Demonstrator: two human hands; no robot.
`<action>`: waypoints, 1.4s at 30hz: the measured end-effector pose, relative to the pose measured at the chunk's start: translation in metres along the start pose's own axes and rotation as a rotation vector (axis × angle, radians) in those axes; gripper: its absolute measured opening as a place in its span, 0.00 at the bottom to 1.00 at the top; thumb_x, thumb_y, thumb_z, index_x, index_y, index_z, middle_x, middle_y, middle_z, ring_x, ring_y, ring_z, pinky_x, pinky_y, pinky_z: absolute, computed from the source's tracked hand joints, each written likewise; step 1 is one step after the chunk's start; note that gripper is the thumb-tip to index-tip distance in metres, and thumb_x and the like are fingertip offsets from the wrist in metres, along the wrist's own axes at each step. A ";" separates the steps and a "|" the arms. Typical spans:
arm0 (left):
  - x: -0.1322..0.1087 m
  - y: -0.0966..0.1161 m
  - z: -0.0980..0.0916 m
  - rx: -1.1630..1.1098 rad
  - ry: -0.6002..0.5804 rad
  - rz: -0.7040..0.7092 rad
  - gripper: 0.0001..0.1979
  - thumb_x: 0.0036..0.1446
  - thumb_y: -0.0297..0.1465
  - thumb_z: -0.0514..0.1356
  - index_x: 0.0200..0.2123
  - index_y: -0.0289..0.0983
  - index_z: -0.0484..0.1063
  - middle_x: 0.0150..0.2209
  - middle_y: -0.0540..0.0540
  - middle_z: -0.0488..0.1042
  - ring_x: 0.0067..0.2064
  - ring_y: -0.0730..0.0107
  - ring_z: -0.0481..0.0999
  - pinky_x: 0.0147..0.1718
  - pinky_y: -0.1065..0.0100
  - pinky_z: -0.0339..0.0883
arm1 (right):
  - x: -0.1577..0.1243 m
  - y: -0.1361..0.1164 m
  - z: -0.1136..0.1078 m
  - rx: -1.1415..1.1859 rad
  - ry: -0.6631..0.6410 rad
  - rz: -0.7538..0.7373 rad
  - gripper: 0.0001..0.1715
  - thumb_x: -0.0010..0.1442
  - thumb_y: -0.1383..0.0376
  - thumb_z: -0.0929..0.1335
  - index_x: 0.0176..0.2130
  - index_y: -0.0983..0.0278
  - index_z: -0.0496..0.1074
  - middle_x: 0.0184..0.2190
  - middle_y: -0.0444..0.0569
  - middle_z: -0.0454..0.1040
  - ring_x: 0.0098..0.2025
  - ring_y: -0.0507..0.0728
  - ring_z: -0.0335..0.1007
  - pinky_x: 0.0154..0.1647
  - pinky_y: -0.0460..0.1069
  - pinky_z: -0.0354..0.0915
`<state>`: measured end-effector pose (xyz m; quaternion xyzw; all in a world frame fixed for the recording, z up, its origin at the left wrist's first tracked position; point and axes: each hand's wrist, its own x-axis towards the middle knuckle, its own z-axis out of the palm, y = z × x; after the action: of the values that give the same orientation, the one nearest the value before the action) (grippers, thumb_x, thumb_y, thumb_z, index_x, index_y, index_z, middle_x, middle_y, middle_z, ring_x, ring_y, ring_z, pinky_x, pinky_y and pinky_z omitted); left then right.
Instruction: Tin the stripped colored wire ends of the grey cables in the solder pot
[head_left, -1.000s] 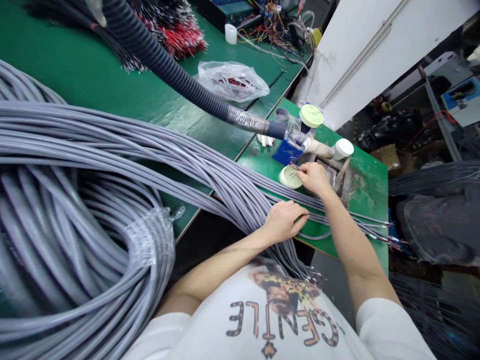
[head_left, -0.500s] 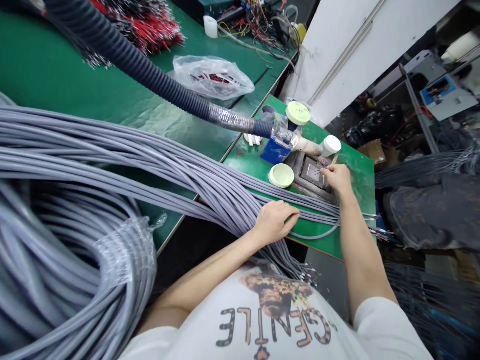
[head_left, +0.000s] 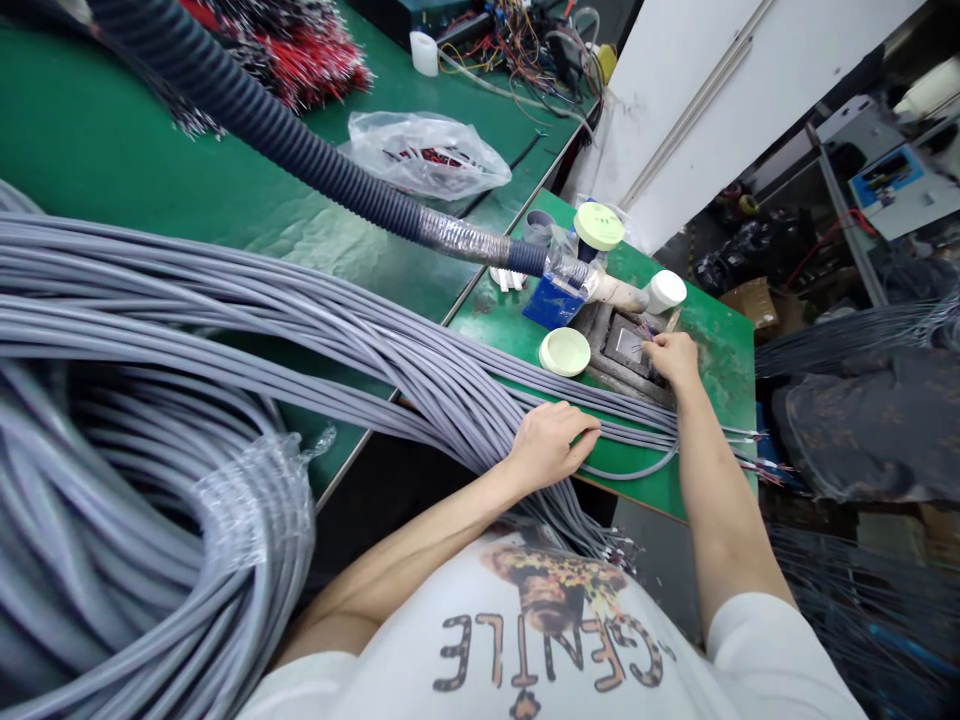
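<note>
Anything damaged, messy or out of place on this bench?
Two things. The green bench top beside the right hand, which pinches thin wires, is stained brown and worn around the metal tray. One gray cable bows out of the bundle under the left hand, toward the bench edge.

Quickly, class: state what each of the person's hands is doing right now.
Left hand: closed over the grey cables, holding them down.
Right hand: pinched shut on thin wire ends at the metal tray.

Grey cables (head_left: 337, 330) across bench (head_left: 112, 150); hose (head_left: 315, 160) beyond
</note>
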<state>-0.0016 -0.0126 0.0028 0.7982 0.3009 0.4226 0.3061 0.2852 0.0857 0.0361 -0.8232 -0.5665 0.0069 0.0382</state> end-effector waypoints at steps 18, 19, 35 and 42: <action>0.030 0.013 -0.008 0.109 0.293 -0.042 0.16 0.61 0.40 0.57 0.46 0.38 0.75 0.30 0.46 0.72 0.34 0.66 0.67 0.36 0.64 0.59 | -0.136 -0.090 -0.091 0.429 0.031 -0.499 0.16 0.59 0.61 0.67 0.21 0.64 0.70 0.21 0.44 0.66 0.26 0.52 0.62 0.28 0.47 0.56; 0.031 0.015 -0.010 0.130 0.280 -0.038 0.16 0.62 0.40 0.56 0.45 0.39 0.75 0.30 0.46 0.71 0.35 0.66 0.67 0.36 0.64 0.59 | -0.141 -0.094 -0.092 0.427 0.028 -0.515 0.16 0.59 0.61 0.66 0.22 0.63 0.71 0.21 0.45 0.67 0.27 0.52 0.63 0.28 0.48 0.56; 0.028 0.025 -0.009 -0.837 0.449 -0.473 0.15 0.55 0.38 0.64 0.43 0.37 0.78 0.32 0.47 0.74 0.33 0.72 0.69 0.36 0.68 0.64 | -0.185 -0.092 -0.102 0.447 0.110 -0.430 0.25 0.62 0.60 0.65 0.58 0.58 0.65 0.29 0.44 0.77 0.31 0.55 0.74 0.37 0.49 0.67; 0.017 0.042 -0.006 -1.079 0.219 -0.602 0.19 0.57 0.44 0.60 0.40 0.34 0.79 0.29 0.47 0.74 0.34 0.70 0.72 0.38 0.67 0.67 | -0.195 -0.099 -0.079 0.240 0.141 -0.495 0.32 0.64 0.62 0.62 0.65 0.61 0.55 0.30 0.49 0.78 0.27 0.57 0.75 0.29 0.49 0.66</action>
<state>0.0101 -0.0248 0.0450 0.3638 0.2864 0.4894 0.7390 0.1280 -0.0652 0.1152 -0.6476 -0.7414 0.0070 0.1755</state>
